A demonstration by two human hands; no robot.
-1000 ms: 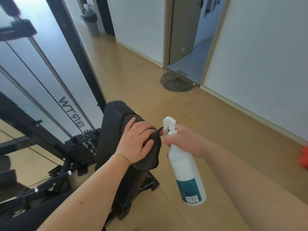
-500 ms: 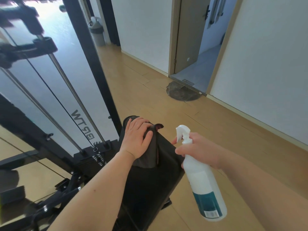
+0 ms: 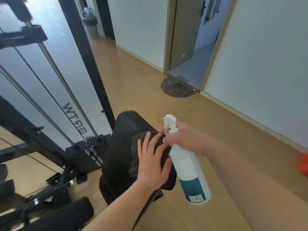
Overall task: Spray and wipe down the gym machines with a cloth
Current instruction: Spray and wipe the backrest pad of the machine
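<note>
The black padded bench pad (image 3: 123,147) of the cable machine runs away from me toward the black upright frame (image 3: 86,60). My left hand (image 3: 152,161) lies flat on the dark grey cloth (image 3: 135,157), fingers spread, pressing it onto the pad. My right hand (image 3: 186,140) is wrapped around the neck of the white spray bottle with a teal label (image 3: 188,165); the bottle's base tilts toward me, nozzle pointing left above the cloth.
</note>
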